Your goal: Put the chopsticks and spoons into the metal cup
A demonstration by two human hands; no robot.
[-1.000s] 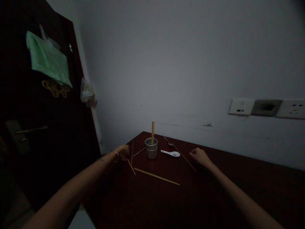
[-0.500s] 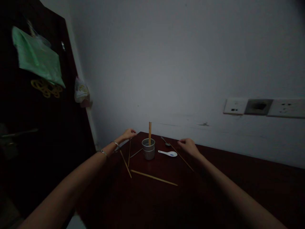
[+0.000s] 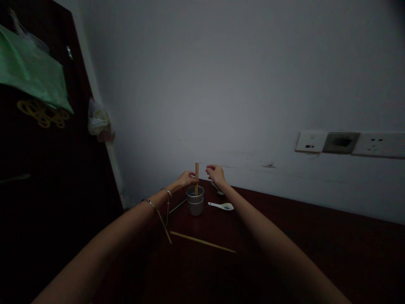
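A grey metal cup [image 3: 195, 206] stands on the dark table, with upright wooden chopsticks [image 3: 196, 169] in it. My left hand [image 3: 187, 179] is above the cup's left rim, its thumb and fingers closed around the chopsticks. To the right of them, my right hand [image 3: 216, 174] hovers with curled fingers, a gap between thumb and forefinger, and nothing visible in it. A white spoon [image 3: 221, 206] lies right of the cup. Behind it rests a metal spoon [image 3: 219, 192], partly covered by my right hand.
One loose chopstick [image 3: 202, 242] lies in front of the cup. Another chopstick [image 3: 164, 227] lies to the left, partly under my wrist. A thin rod [image 3: 177, 206] lies beside the cup. The wall [image 3: 240, 105] rises behind the table; a dark door [image 3: 57, 169] is at left.
My left hand has moved right, from the table's left edge to the chopsticks in the cup. My right hand has moved left and up towards them. My right forearm now covers the right-hand chopstick.
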